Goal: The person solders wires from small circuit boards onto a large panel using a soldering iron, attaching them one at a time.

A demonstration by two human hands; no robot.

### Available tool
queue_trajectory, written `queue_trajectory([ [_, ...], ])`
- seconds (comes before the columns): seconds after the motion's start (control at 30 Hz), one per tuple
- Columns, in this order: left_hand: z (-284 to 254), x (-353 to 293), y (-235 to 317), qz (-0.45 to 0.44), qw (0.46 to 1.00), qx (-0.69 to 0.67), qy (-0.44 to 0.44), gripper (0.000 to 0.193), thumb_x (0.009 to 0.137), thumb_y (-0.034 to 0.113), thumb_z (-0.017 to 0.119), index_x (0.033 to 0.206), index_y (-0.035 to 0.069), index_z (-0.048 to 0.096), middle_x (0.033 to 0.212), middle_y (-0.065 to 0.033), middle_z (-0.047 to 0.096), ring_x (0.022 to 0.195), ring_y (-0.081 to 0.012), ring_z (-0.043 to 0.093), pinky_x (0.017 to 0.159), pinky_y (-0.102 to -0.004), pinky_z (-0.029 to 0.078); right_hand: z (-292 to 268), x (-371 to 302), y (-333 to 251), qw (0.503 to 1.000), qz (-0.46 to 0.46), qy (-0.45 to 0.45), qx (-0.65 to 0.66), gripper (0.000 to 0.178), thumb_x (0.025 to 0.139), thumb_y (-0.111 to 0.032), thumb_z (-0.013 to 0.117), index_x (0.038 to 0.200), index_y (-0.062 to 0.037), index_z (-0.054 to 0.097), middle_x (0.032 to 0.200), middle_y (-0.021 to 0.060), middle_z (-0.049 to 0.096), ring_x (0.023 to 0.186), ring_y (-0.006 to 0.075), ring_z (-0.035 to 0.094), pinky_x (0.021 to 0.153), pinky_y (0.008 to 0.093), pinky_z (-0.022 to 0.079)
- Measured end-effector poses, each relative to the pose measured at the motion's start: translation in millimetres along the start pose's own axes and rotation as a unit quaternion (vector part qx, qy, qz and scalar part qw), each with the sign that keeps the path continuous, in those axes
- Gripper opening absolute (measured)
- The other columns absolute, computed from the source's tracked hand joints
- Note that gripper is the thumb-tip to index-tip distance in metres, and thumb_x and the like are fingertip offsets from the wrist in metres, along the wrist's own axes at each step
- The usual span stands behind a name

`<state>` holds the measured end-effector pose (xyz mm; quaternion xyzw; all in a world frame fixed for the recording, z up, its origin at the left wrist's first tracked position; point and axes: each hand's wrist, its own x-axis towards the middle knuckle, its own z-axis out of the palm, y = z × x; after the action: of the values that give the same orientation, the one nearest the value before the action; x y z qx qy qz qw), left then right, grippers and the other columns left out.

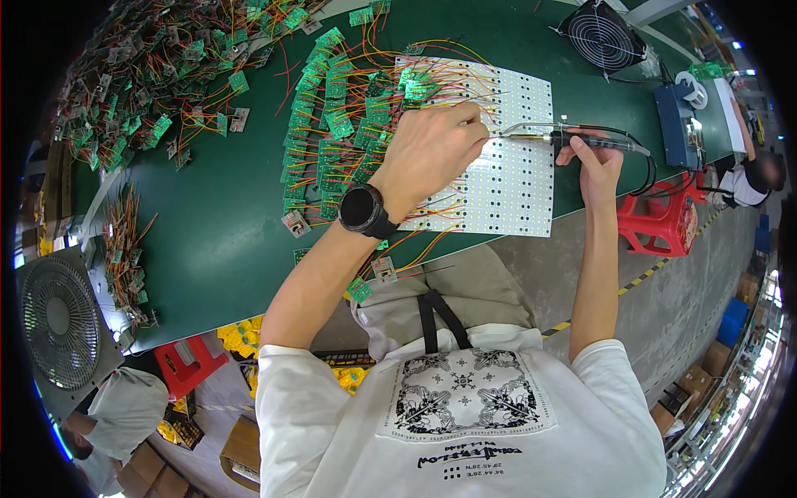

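My right hand is closed around the black handle of a soldering iron. The iron's metal tip points left, over a white panel dotted with rows of small pads. A thin curved metal tube runs along the iron. My left hand, with a black watch on its wrist, reaches across the panel's left part. Its fingers are pinched beside the iron's tip; what they hold is too small to make out. Green circuit boards with red, yellow and black wires lie in rows at the panel's left, partly under my left hand.
A large heap of wired boards covers the table's far left; a smaller bundle lies nearer. At the far right stand a black fan and a blue soldering station. Red stools and other people are around the table.
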<state>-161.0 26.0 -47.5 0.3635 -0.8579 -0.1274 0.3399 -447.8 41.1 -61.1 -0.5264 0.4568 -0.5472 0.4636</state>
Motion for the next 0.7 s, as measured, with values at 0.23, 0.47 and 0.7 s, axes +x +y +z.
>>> queue_trajectory([
  [0.23,-2,4,1,-0.003,1.000,0.003,-0.006,0.010,0.082,0.017,0.067,0.081,0.007,0.070,0.080,-0.0042,0.060,0.068,-0.0251,0.062,0.056,-0.0362,0.049,-6,3,0,0.999,-0.007,0.025,0.043,0.021,0.087,-0.004,0.065,0.105,0.0077,0.061,0.081,0.0128,0.066,0.061,0.0190,0.063,0.057,0.0272,0.049],
  [0.47,-8,4,1,-0.005,1.000,-0.004,0.000,0.010,0.081,0.016,0.067,0.082,0.007,0.070,0.081,-0.0037,0.062,0.071,-0.0253,0.063,0.059,-0.0367,0.050,-1,11,5,0.997,-0.006,0.033,0.067,0.021,0.087,-0.005,0.066,0.103,0.0072,0.061,0.076,0.0122,0.066,0.059,0.0176,0.062,0.056,0.0264,0.048],
  [0.7,-101,6,20,-0.079,0.981,0.001,0.179,0.020,0.083,0.023,0.071,0.089,0.004,0.066,0.085,-0.0095,0.066,0.071,-0.0275,0.064,0.062,-0.0356,0.051,0,6,4,0.992,0.008,0.114,0.057,0.020,0.088,-0.007,0.067,0.104,0.0050,0.062,0.072,0.0098,0.065,0.056,0.0151,0.059,0.052,0.0243,0.044],
])
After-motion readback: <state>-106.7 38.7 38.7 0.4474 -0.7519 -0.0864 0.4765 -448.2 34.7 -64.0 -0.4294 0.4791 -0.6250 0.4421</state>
